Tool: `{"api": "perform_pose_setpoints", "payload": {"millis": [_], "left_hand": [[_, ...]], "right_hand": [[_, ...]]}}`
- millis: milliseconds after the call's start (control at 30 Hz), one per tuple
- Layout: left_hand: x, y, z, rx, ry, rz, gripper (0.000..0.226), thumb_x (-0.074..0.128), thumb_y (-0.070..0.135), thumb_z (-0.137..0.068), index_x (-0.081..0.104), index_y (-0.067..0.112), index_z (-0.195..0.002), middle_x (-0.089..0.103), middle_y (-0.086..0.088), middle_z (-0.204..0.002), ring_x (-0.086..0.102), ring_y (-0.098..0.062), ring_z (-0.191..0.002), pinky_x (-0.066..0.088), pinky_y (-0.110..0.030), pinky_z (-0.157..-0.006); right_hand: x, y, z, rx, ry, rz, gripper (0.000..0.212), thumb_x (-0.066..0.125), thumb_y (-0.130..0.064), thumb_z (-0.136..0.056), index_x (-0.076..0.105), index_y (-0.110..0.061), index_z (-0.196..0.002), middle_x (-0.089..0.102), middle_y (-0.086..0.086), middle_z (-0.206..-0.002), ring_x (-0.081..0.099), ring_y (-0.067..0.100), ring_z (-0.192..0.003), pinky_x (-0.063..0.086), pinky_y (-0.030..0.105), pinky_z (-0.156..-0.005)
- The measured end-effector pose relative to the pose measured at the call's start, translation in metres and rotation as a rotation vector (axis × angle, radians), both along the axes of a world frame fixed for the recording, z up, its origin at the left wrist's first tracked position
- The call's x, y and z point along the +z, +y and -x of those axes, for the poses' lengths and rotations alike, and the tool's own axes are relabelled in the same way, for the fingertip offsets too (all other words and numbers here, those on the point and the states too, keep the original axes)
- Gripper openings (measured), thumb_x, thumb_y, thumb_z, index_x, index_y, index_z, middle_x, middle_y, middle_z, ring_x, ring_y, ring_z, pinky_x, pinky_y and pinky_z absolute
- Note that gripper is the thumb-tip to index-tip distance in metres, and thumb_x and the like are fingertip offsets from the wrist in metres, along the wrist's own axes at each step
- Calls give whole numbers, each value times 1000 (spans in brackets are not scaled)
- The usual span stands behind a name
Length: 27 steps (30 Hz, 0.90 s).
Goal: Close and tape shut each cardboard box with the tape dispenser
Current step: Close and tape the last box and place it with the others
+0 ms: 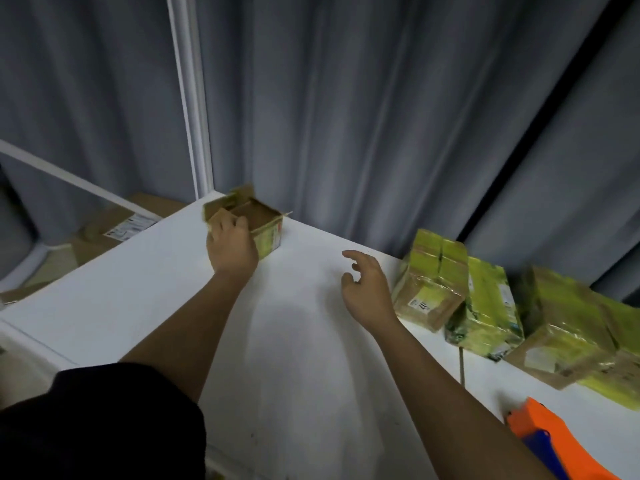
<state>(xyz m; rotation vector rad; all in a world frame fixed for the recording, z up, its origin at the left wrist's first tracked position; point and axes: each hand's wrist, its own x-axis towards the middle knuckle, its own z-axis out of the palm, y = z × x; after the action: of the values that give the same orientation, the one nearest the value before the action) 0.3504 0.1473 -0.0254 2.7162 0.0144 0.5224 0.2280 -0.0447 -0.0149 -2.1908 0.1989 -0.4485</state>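
Open cardboard box [258,223] is sitting at the worktop's [145,289] far corner, flaps up, inside too dark to read. Left hand [232,244] is gripping its near flap. Right hand [367,287] is hovering right of the box, fingers spread, holding nothing. Taped boxes [485,306] are lining the worktop's right edge. Orange tape dispenser [554,441], cut off, is lying near them.

White table [138,299], grey curtains [381,116]; seemingly a white post [188,98]

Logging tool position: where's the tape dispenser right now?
Head view, bottom right corner: the orange and blue tape dispenser lies on the white table, partly cut off, just below the row of taped boxes. Neither hand touches it.
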Motion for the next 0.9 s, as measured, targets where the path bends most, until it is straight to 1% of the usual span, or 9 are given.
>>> {"api": "perform_pose_setpoints", "payload": {"millis": [133, 233, 367, 467, 533, 600, 767, 833, 900], "left_hand": [[1, -13, 33, -85, -51, 161, 24, 54, 4, -85, 56, 3, -109, 48, -18, -125, 41, -34, -117, 40, -42, -91], [5, -26, 82, -151, -29, 271, 29, 45, -5, -79, 53, 5, -104, 48, -15, -122, 41, -34, -112, 39, -41, -83], [-1, -41, 160, -326, -27, 385, 31, 41, -10, -78, 54, 5, -102, 53, -11, -110, 42, -30, -105, 35, -32, -71], [-8, -47, 203, -525, 22, 446, 26, 42, -11, -81, 55, 5, -98, 53, -8, -101, 45, -24, -100, 38, -28, -75], [-11, -51, 222, -663, 74, 480, 25, 43, -10, -83, 56, 8, -95, 51, -2, -99, 46, -19, -97, 42, -28, -79], [-13, -58, 238, -796, 100, 533, 28, 47, -10, -83, 57, 15, -90, 52, 3, -98, 50, -16, -95, 42, -23, -81], [-11, -77, 268, -909, 214, 615, 34, 59, -9, -82, 54, 24, -81, 51, 12, -98, 56, -3, -97, 39, -5, -84], [-4, -81, 271, -912, 270, 652, 33, 60, -8, -84, 54, 24, -77, 52, 6, -101, 56, 10, -96, 40, -4, -84], [-3, -86, 272, -943, 298, 642, 30, 60, -7, -84, 54, 21, -76, 53, 2, -103, 55, 14, -96, 44, -8, -85]], "right_hand": [[-9, -3, 18, 6, 20, -26, 37, 47, 0, -91, 60, -17, -121, 52, -2, -129, 54, 16, -116, 40, 19, -92], [-11, -5, 42, 17, 21, -52, 36, 49, 0, -90, 61, -20, -116, 53, -6, -122, 55, 17, -113, 44, 23, -91], [-10, -5, 96, -15, -22, -181, 48, 50, 6, -89, 53, -26, -124, 46, -8, -127, 51, 14, -117, 45, 25, -92], [-9, -13, 143, -55, -56, -201, 61, 55, 7, -85, 46, -33, -130, 42, -9, -134, 43, 9, -122, 42, 28, -98], [-8, -22, 174, -20, -52, -112, 67, 59, 6, -82, 42, -31, -136, 41, -9, -135, 39, 5, -123, 35, 17, -101], [-6, -31, 202, 30, -32, -42, 72, 63, 8, -77, 40, -29, -134, 43, -7, -135, 41, 3, -122, 31, 3, -96], [-6, -54, 250, 15, -34, 14, 73, 68, 8, -76, 42, -20, -138, 44, -12, -129, 34, -29, -110, 27, -5, -87], [-8, -61, 257, -21, -23, 13, 72, 68, 6, -77, 43, -21, -138, 45, -13, -130, 34, -29, -110, 27, -4, -89], [-16, -68, 262, -65, -17, -9, 69, 68, 3, -77, 45, -22, -137, 47, -10, -134, 39, -16, -115, 32, 6, -99]]}}
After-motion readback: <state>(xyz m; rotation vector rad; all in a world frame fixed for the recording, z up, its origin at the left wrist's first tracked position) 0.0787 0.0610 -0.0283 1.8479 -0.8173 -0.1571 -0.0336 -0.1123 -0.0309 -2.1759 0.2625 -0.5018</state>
